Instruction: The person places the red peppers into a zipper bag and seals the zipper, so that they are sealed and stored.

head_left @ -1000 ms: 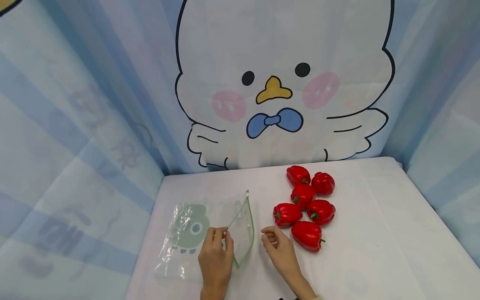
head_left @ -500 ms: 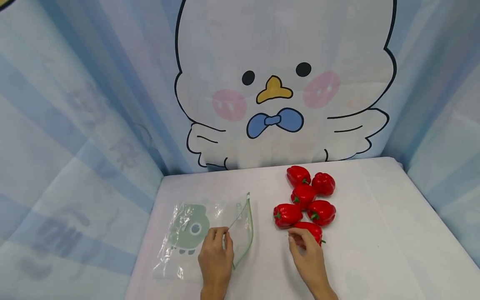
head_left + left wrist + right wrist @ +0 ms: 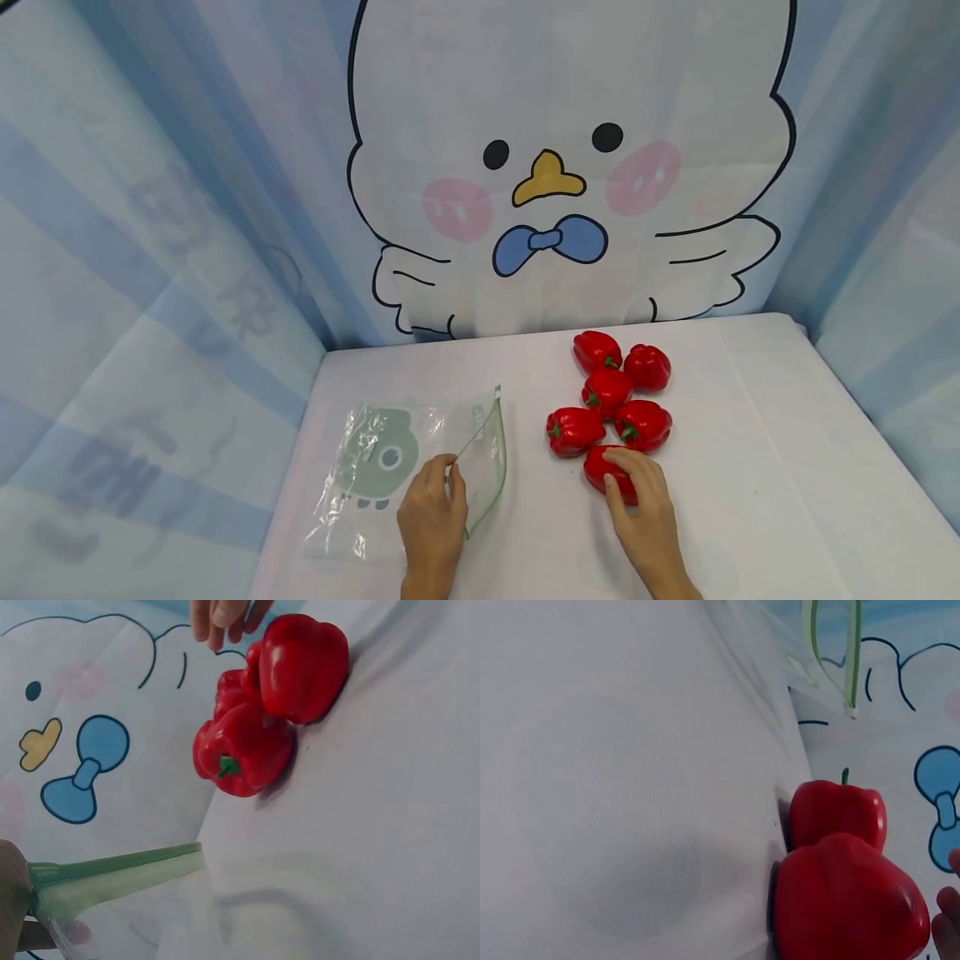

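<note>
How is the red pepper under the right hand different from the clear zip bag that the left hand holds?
The red pepper is opaque, round and glossy red; the zip bag is clear, thin and flat, with a green print and green zip edge. The right hand curls over the pepper from above; the left hand pinches the bag's upper edge, so its mouth gapes. Both rest on the white table.

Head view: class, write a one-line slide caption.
Left hand pinches zip bag open; right hand grips nearest red pepper.
</note>
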`<state>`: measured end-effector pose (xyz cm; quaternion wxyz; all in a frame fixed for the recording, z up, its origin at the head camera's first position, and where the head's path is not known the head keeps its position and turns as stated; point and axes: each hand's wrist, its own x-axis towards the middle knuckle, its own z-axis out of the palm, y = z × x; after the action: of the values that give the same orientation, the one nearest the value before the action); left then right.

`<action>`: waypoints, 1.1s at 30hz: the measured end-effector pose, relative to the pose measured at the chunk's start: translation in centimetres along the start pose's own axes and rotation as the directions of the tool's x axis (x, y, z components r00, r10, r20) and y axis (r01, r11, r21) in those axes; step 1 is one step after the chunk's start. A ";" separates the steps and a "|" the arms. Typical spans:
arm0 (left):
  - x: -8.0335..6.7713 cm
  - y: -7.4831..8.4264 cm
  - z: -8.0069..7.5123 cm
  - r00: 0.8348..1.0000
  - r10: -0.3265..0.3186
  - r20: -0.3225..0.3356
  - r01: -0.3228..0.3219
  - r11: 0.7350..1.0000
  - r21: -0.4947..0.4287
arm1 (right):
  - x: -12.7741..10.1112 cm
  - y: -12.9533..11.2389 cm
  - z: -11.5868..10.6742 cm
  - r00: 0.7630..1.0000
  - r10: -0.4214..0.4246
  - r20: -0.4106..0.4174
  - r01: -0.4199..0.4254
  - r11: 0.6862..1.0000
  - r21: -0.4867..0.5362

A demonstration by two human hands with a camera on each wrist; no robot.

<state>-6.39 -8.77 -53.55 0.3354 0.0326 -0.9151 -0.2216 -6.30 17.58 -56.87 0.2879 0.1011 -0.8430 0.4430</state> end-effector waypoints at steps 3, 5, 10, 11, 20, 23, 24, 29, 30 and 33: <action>0.0 0.0 0.0 1.000 -0.002 0.000 0.002 1.000 -0.003 | 0.1 0.5 -0.3 1.000 0.013 0.011 -0.013 1.000 -0.010; 0.0 0.0 0.0 1.000 -0.001 -0.004 0.001 1.000 -0.013 | 0.1 0.9 -0.4 0.999 0.032 0.024 -0.031 0.999 -0.020; 0.0 -0.2 0.1 1.000 0.004 -0.013 -0.005 1.000 -0.025 | 0.0 1.6 -0.6 0.995 0.082 0.054 -0.078 0.995 -0.064; -0.1 -0.2 0.1 1.000 0.005 -0.016 -0.006 1.000 -0.023 | 0.0 1.7 -0.6 0.995 0.084 0.057 -0.080 0.994 -0.069; -0.1 -0.4 0.1 1.000 0.010 -0.027 -0.010 1.000 -0.016 | -0.1 2.5 -0.7 0.994 0.086 0.070 -0.081 0.994 -0.071; -0.1 -0.4 0.0 1.000 0.002 -0.019 -0.002 1.000 -0.011 | -0.3 2.7 -0.7 0.988 0.127 0.087 -0.121 0.990 -0.070; -0.1 -0.4 0.0 1.000 -0.001 -0.015 0.000 1.000 -0.008 | -0.3 2.7 -0.7 0.985 0.145 0.092 -0.138 0.988 -0.074; -0.2 -0.4 -0.1 1.000 -0.012 -0.006 0.012 1.000 -0.002 | -0.4 3.1 -1.0 0.973 0.204 0.111 -0.194 0.977 -0.091; -0.2 -0.4 -0.1 1.000 -0.014 -0.005 0.014 1.000 -0.001 | -0.4 3.2 -1.1 0.970 0.213 0.119 -0.203 0.975 -0.092; -0.3 -0.5 -0.1 1.000 -0.017 -0.001 0.017 1.000 -0.001 | -0.4 3.4 -1.3 0.952 0.262 0.157 -0.246 0.962 -0.116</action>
<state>-6.16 -9.18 -53.84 0.3341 0.0404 -0.9145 -0.2248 -6.91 20.62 -58.88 0.1596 0.0157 -0.8906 0.4255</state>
